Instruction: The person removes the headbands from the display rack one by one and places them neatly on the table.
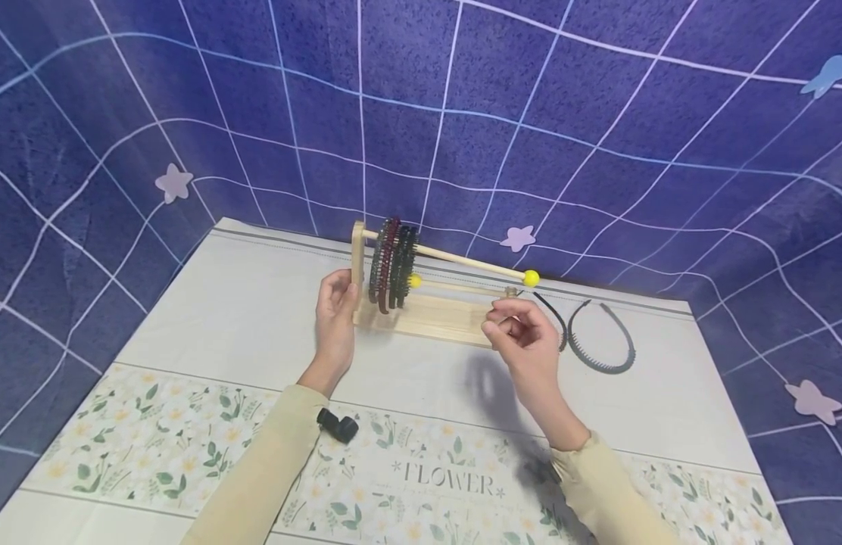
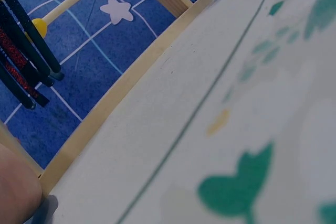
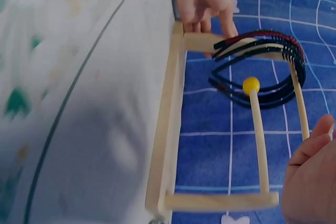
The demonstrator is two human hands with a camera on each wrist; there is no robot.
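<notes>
Head view, rack post (image 1: 357, 256), in left fingers (image 1: 333, 281)

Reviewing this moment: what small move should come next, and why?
Probably the right hand should reach for the toothed headband lying rightmost on the table: that hand appears empty, several headbands already hang on the upper rod, and the left hand holds the left post of the wooden rack.

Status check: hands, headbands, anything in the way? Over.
Left hand grips wooden stand. Right hand appears empty, near stand's right end. Headbands hang on upper rod. Loose headbands lie right, apparently not blocking.
</notes>
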